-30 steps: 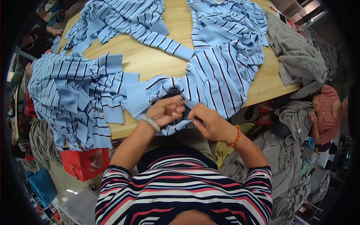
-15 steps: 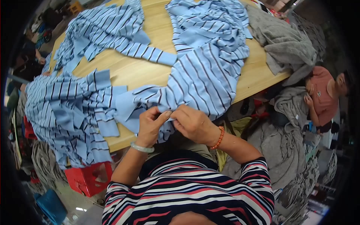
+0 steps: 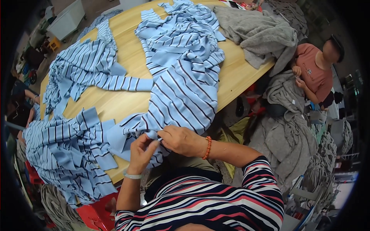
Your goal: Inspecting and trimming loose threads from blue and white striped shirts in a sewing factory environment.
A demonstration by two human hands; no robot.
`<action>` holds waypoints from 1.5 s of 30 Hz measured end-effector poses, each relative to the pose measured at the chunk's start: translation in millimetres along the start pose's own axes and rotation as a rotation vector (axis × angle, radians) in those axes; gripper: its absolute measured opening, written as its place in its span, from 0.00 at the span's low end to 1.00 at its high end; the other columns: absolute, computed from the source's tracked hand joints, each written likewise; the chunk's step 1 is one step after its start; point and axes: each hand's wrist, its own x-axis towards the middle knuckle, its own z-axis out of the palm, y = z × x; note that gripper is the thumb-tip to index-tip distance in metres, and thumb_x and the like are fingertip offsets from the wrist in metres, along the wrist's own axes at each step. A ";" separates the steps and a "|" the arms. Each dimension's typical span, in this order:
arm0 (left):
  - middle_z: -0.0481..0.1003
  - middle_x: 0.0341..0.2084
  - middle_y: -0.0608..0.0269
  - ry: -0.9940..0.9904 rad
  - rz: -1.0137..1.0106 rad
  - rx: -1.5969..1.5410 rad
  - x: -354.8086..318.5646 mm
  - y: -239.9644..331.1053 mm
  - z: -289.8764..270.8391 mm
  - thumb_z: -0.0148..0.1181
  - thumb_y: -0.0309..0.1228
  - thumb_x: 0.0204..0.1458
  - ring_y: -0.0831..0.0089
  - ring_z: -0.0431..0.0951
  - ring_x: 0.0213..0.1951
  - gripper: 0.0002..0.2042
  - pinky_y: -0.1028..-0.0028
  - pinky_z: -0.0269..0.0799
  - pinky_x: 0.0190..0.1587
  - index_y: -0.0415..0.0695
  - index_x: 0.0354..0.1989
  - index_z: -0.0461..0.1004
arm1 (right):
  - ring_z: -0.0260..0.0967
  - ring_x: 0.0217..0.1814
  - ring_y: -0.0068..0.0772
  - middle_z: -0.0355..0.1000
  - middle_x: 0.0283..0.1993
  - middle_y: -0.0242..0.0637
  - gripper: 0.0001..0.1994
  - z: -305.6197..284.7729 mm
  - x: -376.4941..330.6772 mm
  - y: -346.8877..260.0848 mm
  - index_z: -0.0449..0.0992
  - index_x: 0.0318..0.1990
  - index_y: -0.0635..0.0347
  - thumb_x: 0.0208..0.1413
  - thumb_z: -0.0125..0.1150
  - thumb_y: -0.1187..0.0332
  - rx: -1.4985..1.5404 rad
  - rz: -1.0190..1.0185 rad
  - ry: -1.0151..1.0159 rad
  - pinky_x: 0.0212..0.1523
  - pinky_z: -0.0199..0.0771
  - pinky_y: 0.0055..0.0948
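A light blue knit garment with dark and white stripes (image 3: 185, 92) lies bunched across the table and hangs over its near edge. My left hand (image 3: 139, 154) pinches a plain blue fold of it between thumb and fingertips. Right beside it, my right hand (image 3: 182, 141) is closed on the same edge, its fingertips nearly meeting the left ones. Whether a small item is also between the fingers is hidden. To the left lies a heap of matching striped pieces (image 3: 65, 154). Farther back rests another striped bundle (image 3: 83, 61), one sleeve stretched toward the garment I hold.
The wooden table (image 3: 129, 103) bears grey fleecy cloth (image 3: 254, 32) at its far right. A red plastic crate (image 3: 96, 213) stands below its near left edge. Grey cloth (image 3: 285, 142) is piled at right, where another person (image 3: 318, 73) handles some. A white bin (image 3: 67, 19) stands far left.
The view has shifted, so table and garments sit lower and farther left. Both hands keep hold of the garment; the pinched blue fold now shows more plainly between the left fingers.
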 end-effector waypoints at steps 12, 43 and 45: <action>0.60 0.17 0.65 0.027 0.304 0.700 -4.5 -14.8 -4.7 0.55 0.22 0.52 0.77 0.58 0.21 0.05 0.76 0.56 0.25 0.37 0.27 0.67 | 0.67 0.33 0.46 0.64 0.30 0.44 0.06 -4.9 -2.4 7.8 0.67 0.34 0.64 0.47 0.53 0.75 0.132 -0.037 -0.290 0.32 0.69 0.38; 0.69 0.19 0.64 0.037 0.020 0.441 -49.0 7.8 -22.4 0.58 0.26 0.51 0.80 0.66 0.23 0.05 0.78 0.62 0.26 0.37 0.33 0.73 | 0.71 0.39 0.43 0.70 0.42 0.40 0.14 -0.1 22.3 -17.7 0.73 0.43 0.59 0.46 0.60 0.77 0.298 0.001 -0.331 0.36 0.73 0.31; 0.70 0.20 0.63 0.034 0.026 0.416 -48.3 5.0 -17.8 0.58 0.26 0.51 0.79 0.67 0.22 0.05 0.78 0.62 0.25 0.38 0.34 0.74 | 0.71 0.37 0.43 0.71 0.39 0.39 0.13 2.9 20.9 -16.1 0.74 0.41 0.59 0.46 0.61 0.76 0.243 0.009 -0.422 0.35 0.73 0.31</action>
